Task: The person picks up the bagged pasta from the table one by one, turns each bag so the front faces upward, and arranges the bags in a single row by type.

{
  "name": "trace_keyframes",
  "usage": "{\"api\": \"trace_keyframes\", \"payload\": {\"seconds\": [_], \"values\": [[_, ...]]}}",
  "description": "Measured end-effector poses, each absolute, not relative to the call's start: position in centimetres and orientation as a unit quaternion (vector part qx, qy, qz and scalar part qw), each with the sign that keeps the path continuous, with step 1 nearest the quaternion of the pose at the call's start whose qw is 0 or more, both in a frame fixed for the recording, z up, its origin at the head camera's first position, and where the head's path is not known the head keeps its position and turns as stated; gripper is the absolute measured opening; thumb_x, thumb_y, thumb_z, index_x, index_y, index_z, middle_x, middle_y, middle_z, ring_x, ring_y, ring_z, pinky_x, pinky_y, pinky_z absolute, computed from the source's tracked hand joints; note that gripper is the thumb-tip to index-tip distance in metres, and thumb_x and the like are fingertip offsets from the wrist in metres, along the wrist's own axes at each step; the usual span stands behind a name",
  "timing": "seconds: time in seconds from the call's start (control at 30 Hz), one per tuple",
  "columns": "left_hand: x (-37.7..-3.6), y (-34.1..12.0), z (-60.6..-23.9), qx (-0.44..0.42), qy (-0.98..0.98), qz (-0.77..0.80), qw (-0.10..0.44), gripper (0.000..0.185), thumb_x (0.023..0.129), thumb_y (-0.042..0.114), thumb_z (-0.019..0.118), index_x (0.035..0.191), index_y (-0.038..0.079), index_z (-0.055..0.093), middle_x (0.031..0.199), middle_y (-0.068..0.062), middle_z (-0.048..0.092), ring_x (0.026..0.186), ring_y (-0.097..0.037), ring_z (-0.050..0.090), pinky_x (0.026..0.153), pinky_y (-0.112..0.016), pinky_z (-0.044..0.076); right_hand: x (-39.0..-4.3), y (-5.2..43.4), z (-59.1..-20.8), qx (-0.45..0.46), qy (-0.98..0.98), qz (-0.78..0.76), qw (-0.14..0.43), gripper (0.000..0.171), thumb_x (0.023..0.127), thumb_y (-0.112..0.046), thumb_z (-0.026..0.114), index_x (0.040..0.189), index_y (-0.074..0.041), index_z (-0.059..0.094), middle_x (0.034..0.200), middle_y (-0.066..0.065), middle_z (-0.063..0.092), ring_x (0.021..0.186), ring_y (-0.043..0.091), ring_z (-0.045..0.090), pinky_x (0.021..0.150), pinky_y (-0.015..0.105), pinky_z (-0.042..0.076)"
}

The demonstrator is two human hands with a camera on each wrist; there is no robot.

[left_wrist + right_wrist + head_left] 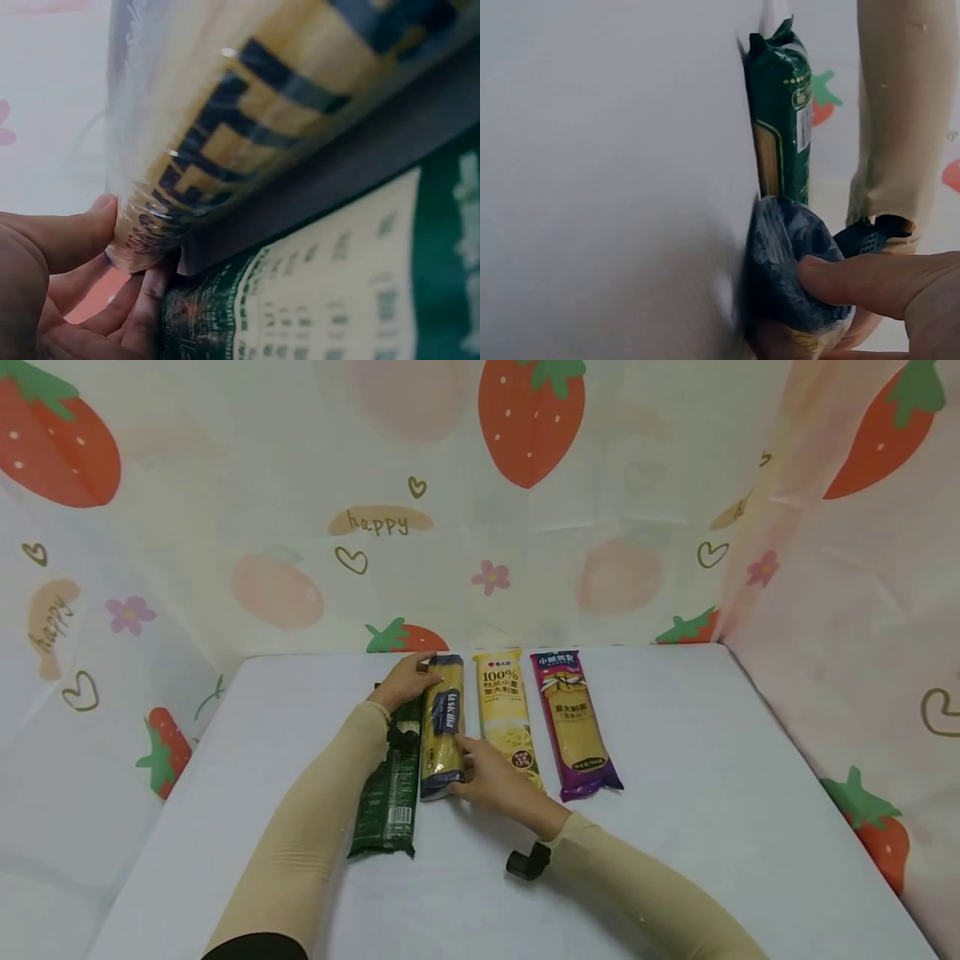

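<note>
Four long pasta packets lie side by side on the white surface [675, 760], their lengths running from near to far. Both hands are on the clear packet with the dark blue label [442, 727], second from the left.

The left hand [405, 681] is at this packet's far end. In the left wrist view the thumb and curled fingers [139, 307] grip the crimped end of the blue-labelled packet [225, 142], so this hand is closed on it.

The right hand [491, 777] is at the packet's near end, its fingers curled against the right side. In the right wrist view a finger [862, 285] presses over the dark blue end of the packet [791, 262], so this hand also grips it.

The dark green packet [390, 793] lies just left of the blue-labelled one and touches it; it reaches further toward the near edge, and the left forearm crosses over its far part. In the left wrist view the green packet [360, 285] sits directly under the edge of the held one, and in the right wrist view the green packet [780, 127] stretches away beyond it.

To the right of the held packet lies the yellow packet [506, 710], close beside it, and then the purple packet [577, 727], near the yellow one.

A strawberry-printed curtain [525, 510] encloses the surface on the far side and both flanks. Both arms wear beige sleeves, and a small black device [527, 862] sits at the right wrist.
</note>
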State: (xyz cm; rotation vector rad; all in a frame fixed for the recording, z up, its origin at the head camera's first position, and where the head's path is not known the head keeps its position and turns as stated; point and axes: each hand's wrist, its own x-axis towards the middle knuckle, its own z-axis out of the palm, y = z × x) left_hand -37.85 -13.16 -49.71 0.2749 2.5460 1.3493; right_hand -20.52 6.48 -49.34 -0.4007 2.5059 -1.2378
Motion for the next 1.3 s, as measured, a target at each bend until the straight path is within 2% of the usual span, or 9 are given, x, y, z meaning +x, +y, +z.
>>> {"api": "trace_keyframes", "payload": {"seconds": [0.23,0.57,0.73,0.87,1.07,1.2,1.3], "values": [[-37.6,-13.1,-49.6,0.086,0.869,0.467,0.135,0.067,0.112,0.018,0.061,0.169,0.003,0.03,0.159,-0.034,0.044,0.143,-0.047,0.05,0.114,-0.057,0.048,-20.7,6.3,-49.3,-0.16,0.912,-0.348,0.143,0.084,0.097,-0.015,0.084,0.164,0.003,0.037,0.143,0.022,0.058,0.121,0.025,0.06,0.106,0.043,0.054],[-37.6,-13.3,-49.6,0.079,0.871,0.466,0.136,0.067,0.112,0.021,0.062,0.169,0.005,0.031,0.16,-0.032,0.043,0.146,-0.046,0.047,0.117,-0.057,0.046,-20.8,5.8,-49.8,-0.164,0.931,-0.301,0.124,0.081,0.094,-0.011,0.085,0.161,0.005,0.041,0.141,0.025,0.056,0.117,0.027,0.06,0.104,0.044,0.055],[-37.6,-13.5,-50.0,0.079,0.871,0.47,0.119,0.068,0.111,0.023,0.065,0.167,0.002,0.034,0.159,-0.031,0.046,0.146,-0.045,0.047,0.116,-0.058,0.047,-20.3,5.8,-49.8,-0.171,0.937,-0.281,0.116,0.088,0.093,-0.012,0.087,0.163,0.007,0.037,0.146,0.027,0.053,0.125,0.031,0.061,0.108,0.044,0.054],[-37.4,-14.1,-50.3,0.087,0.871,0.471,0.111,0.066,0.111,0.027,0.064,0.166,0.001,0.037,0.159,-0.03,0.047,0.147,-0.044,0.047,0.116,-0.058,0.047,-19.7,5.7,-49.5,-0.169,0.94,-0.27,0.12,0.091,0.094,-0.017,0.087,0.166,0.003,0.033,0.151,0.026,0.05,0.128,0.03,0.061,0.109,0.043,0.055],[-36.7,-15.7,-50.0,0.097,0.872,0.47,0.093,0.055,0.113,0.025,0.06,0.161,0.003,0.046,0.157,-0.027,0.051,0.147,-0.044,0.047,0.118,-0.06,0.044,-18.8,5.6,-48.6,-0.183,0.939,-0.273,0.101,0.086,0.096,-0.023,0.086,0.164,0.0,0.039,0.158,0.021,0.045,0.135,0.029,0.057,0.112,0.043,0.053],[-35.9,-17.0,-49.5,0.113,0.877,0.461,0.075,0.049,0.114,0.019,0.057,0.158,0.001,0.049,0.155,-0.028,0.052,0.147,-0.046,0.047,0.116,-0.062,0.046,-18.1,5.6,-48.1,-0.21,0.935,-0.274,0.075,0.085,0.098,-0.025,0.084,0.165,0.0,0.038,0.162,0.021,0.042,0.145,0.033,0.051,0.115,0.045,0.051],[-35.3,-18.0,-49.2,0.123,0.882,0.448,0.073,0.048,0.114,0.019,0.057,0.158,0.001,0.049,0.156,-0.027,0.052,0.148,-0.045,0.046,0.115,-0.062,0.047,-17.6,5.3,-48.0,-0.244,0.931,-0.268,0.051,0.081,0.098,-0.026,0.084,0.162,0.0,0.042,0.162,0.019,0.044,0.146,0.035,0.051,0.114,0.047,0.051]]}}
